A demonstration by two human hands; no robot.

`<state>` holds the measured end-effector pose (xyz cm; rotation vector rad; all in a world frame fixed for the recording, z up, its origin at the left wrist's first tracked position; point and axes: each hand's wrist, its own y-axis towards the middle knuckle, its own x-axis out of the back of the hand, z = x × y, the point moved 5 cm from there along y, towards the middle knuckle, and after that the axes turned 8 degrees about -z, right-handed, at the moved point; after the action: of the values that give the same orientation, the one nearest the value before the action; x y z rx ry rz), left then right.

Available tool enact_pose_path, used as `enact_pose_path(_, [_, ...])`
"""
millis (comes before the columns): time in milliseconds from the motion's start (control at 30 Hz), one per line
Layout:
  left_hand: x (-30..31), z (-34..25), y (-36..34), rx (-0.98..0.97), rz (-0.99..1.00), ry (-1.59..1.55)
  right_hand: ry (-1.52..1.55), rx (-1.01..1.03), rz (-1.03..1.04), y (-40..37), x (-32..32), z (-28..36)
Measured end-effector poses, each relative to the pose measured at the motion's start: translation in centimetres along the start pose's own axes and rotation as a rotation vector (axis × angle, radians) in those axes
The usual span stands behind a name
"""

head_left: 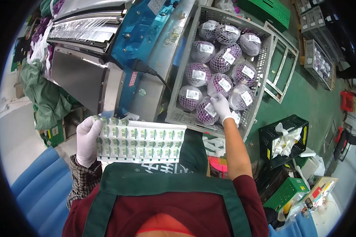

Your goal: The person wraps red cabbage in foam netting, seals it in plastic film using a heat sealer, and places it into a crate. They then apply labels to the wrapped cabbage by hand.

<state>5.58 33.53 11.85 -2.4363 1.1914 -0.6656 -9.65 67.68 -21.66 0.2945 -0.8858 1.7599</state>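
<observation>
A white sheet of small green-and-white stickers (142, 152) is pinched at its left edge by my left hand (88, 140), which wears a white glove. The sheet spans the front of my apron. My right hand (220, 106), also gloved, is over the grey plastic crate (173, 112), its fingers drawn together against a round piece of produce in purple netting (206, 110). Whatever those fingertips hold, if anything, is hidden. Around it in the crate lie several similar net-wrapped rounds (225, 55), most with a white printed label facing up.
A film-wrapping machine (83, 29) and a blue metal frame (126, 43) with a black cable (146, 68) stand on the left. A black crate with white scraps (267, 138) is at the right, near a green crate (290, 191). A grey rack frame (283, 85) lies beyond.
</observation>
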Motion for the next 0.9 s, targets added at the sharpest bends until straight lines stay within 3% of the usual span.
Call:
enact_pose_path(100, [0.4, 0.2, 0.2, 0.015, -0.007, -0.048, 0.447, -0.219, 0.214, 1.6, -2.6, 1.9])
enact_pose_path(200, [0.8, 0.8, 0.2, 0.058, -0.071, -0.06, 0.21, 0.004, 0.104, 3.5, -5.0, 2.6])
enact_pose_path(333, [1.3, 1.4, 0.2, 0.075, -0.046, -0.073, 0.063, 0.06, -0.002, 5.1, -6.4, 2.3])
enact_pose_path(600, [1.0, 1.4, 0.7, 0.093, -0.072, -0.042, -0.189, -0.023, 0.068, 6.2, -7.2, 2.3])
enact_pose_path(700, [0.9, 1.5, 0.8, 0.097, -0.075, -0.043, -0.132, -0.039, 0.081, 6.0, -7.3, 2.3])
enact_pose_path(900, [0.3, 1.0, 0.9, 0.101, -0.048, -0.007, -0.417, -0.034, 0.191, 5.5, -6.0, 4.4])
